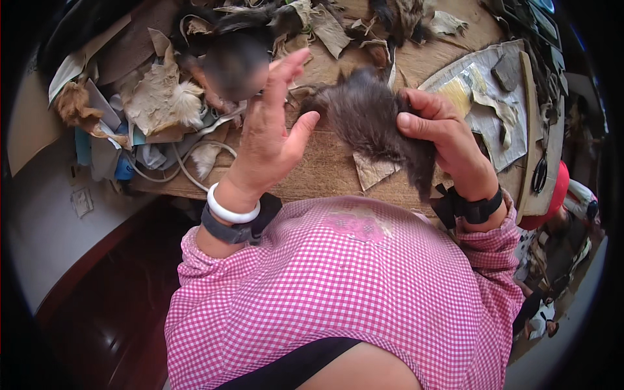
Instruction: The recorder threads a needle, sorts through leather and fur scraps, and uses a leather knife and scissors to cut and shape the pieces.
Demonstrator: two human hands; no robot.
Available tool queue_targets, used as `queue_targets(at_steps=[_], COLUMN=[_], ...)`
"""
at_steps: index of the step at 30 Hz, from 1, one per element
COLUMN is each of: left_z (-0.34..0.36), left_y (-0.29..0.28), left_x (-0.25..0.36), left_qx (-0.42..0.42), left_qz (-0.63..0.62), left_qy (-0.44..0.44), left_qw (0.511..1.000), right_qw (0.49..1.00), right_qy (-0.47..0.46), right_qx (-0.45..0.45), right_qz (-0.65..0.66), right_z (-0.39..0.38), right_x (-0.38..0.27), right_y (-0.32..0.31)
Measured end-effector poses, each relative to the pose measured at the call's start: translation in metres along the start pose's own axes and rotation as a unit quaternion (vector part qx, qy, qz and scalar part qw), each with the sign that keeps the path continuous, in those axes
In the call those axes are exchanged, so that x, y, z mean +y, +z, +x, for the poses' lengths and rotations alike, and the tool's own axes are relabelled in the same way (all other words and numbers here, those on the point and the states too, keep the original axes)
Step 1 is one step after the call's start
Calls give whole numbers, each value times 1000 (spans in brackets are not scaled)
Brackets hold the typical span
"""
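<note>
My right hand (448, 133) pinches the right edge of a dark brown fur piece (367, 117), thumb on top. The fur hangs over the wooden table and its lower tip points toward me. To its left, my left hand (273, 123) is raised with the fingers stretched and the thumb apart, holding nothing. A small gap separates the left thumb from the fur. Under the fur's lower edge lies a pale hide scrap (375, 170). A dark, blurred round patch beside my left fingertips cannot be made out.
Hide and fur scraps (153, 97) pile up at the left, with more along the far edge. A pale cord (185, 162) loops over the near left edge. On the right lie a grey-white sheet (507, 140), a wooden strip (530, 123) and black-handled scissors (539, 174). A red object (552, 201) stands beyond.
</note>
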State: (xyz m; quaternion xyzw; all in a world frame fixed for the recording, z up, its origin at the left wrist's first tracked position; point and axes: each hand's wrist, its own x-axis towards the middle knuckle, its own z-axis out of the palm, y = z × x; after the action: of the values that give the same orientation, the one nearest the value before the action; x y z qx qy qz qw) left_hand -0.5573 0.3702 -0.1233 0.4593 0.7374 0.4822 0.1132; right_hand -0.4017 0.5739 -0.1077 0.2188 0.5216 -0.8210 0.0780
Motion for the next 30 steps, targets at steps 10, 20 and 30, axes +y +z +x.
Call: queue_targets(at_steps=[10,20,30], left_z=[-9,-3,-44], left_y=[29,25,42], left_x=[-16,-10,13], left_qx=[-124,-236,-266], left_qz=[7,-188,-201], left_qy=[9,-117,-298], left_qw=[992,946,894], right_qw=[997,973,773], right_qy=[0,-54,-158], right_qx=[-58,-15,159], right_qz=[55,-225,-594], right_z=[-25,-67,-110], right_x=[-2,-20,-1], right_y=[-13,-35,-138])
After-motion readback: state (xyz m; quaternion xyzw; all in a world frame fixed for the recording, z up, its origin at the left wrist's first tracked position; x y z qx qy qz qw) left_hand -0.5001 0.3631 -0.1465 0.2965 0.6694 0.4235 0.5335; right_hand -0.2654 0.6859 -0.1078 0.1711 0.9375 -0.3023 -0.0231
